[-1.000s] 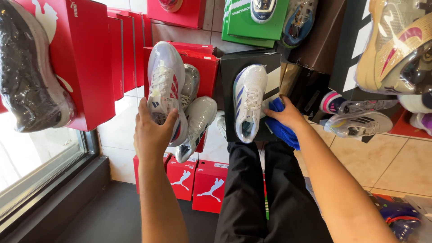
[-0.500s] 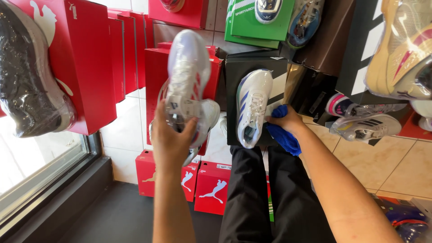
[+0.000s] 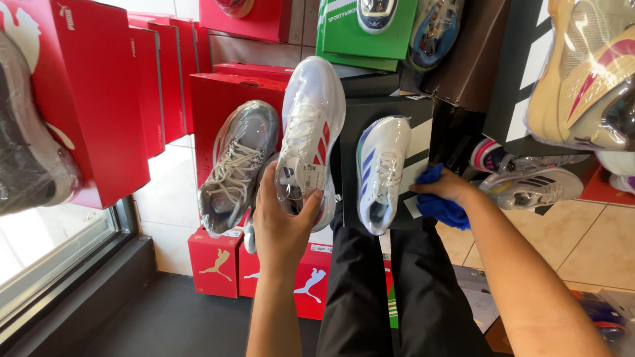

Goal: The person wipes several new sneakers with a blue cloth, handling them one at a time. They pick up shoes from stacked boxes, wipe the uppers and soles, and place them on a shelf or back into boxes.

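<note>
Two shoes are in play here. Your left hand [image 3: 286,225] is wrapped around the heel end of a white sneaker with red stripes [image 3: 309,135], plastic-wrapped, holding it up mid-frame, toe pointing to the top. Your right hand [image 3: 444,187] is closed on a blue cloth [image 3: 442,206], pressed against the black box [image 3: 390,112] just right of centre, next to a white sneaker with blue stripes [image 3: 381,172]. A grey sneaker [image 3: 237,165] sits left of the raised one, by the red boxes [image 3: 99,99].

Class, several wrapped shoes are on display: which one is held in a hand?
The white shoe with red stripes, gripped by the left hand; the grey shoe and blue-striped shoe rest against boxes.
</note>
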